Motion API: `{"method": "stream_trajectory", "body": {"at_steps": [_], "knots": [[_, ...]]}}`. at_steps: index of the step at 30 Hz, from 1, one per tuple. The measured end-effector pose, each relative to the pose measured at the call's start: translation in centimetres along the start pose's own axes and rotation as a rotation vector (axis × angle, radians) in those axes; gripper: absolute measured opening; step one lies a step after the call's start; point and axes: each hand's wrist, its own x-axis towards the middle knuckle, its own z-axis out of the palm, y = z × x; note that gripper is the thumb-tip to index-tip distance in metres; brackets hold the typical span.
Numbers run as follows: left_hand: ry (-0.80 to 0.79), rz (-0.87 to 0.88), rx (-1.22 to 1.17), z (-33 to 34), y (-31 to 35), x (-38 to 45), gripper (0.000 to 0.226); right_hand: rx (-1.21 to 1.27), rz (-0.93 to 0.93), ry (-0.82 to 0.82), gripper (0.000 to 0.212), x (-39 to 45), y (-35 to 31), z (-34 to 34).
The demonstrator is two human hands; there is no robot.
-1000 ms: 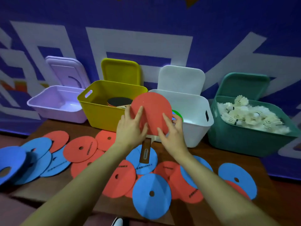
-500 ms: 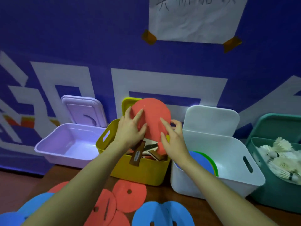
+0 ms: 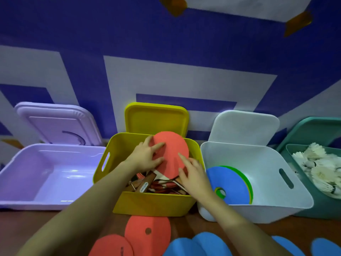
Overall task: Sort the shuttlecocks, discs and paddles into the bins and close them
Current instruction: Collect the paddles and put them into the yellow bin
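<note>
Paddle: red-faced wooden paddle (image 3: pixel 170 154) lowered into open yellow plastic bin (image 3: pixel 153 206).
Hands: left hand (image 3: pixel 145 157) and right hand (image 3: pixel 193 174), fingers spread flat on it.
Done: white shuttlecocks (image 3: pixel 321 167) binned.
Left: foam discs (image 3: pixel 147 231) on table; lids open.

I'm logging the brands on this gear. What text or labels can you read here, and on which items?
Nothing is legible.
Paddle handle in the yellow bin: pale label, too blurred to read.
Red disc on the table: dark mark, unreadable.
Paper sheet taped on the wall: writing cut off.
</note>
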Motion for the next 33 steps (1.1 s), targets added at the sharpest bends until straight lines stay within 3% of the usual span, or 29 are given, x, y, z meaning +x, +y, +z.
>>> {"method": "stream_trajectory", "body": {"at_steps": [4,8,12,16,23,27,33], "knots": [[-0.183,-0.035,0.018,2.6,-0.2,-0.7,0.085,-0.217,-0.002,-0.209,0.051,0.4,0.4,0.3],[-0.158,-0.045,0.144,3.5,0.2,-1.8,0.108,-0.295,-0.007,-0.254,0.055,1.6,0.7,0.0],[-0.053,0.044,0.160,3.6,-0.3,-1.8,0.102,-0.351,-0.030,-0.346,0.058,2.4,0.8,-0.1],[-0.037,0.144,0.167,3.1,-2.2,-1.5,0.109,-0.395,-0.071,-0.353,0.066,1.9,1.0,0.1],[-0.048,0.326,0.083,2.3,-5.1,-0.9,0.096,-0.399,-0.146,-0.424,0.070,2.2,0.7,0.7],[-0.237,0.235,0.146,3.2,-5.0,-1.1,0.087,-0.426,-0.132,-0.435,0.058,2.6,0.8,1.4],[-0.254,0.095,0.102,4.3,-3.9,-1.5,0.084,-0.337,-0.072,-0.556,0.058,2.9,1.1,1.9]]}}
